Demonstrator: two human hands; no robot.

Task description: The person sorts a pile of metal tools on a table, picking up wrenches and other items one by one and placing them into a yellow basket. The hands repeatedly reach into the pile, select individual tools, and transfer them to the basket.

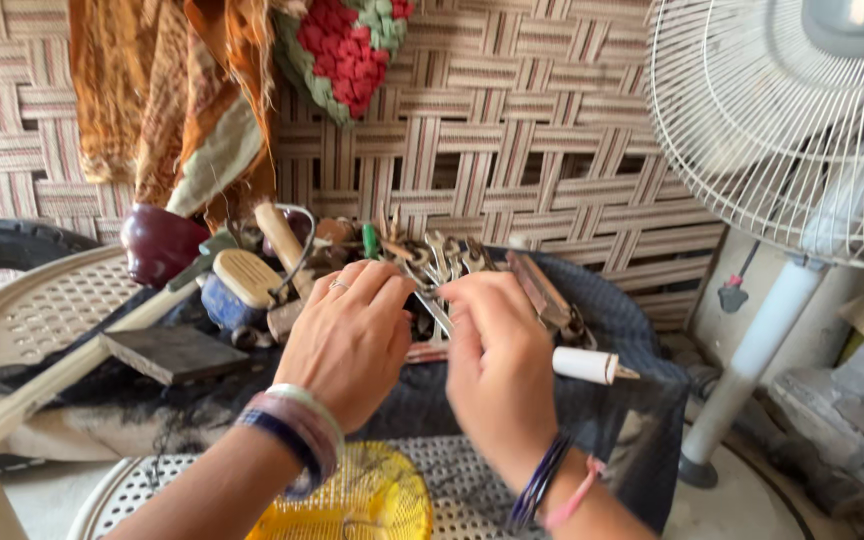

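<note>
My left hand (350, 338) and my right hand (497, 360) are held close together over a heap of metal tools (432, 258). Both have their fingers pinched on a slim metal wrench (433, 308) that runs between them. The fingertips hide most of the wrench. I wear bangles on both wrists and a ring on the left hand. A white tube with a pointed nozzle (592, 365) pokes out from behind my right hand.
The tools lie on a dark blue cloth (612, 310) over a perforated plastic seat. Wooden handles (247, 275), a dark red bowl (160, 243), a black block (174, 352) and a wooden stick lie left. A yellow wire basket (362, 505) sits below. A white pedestal fan (802, 130) stands right, before a woven wall.
</note>
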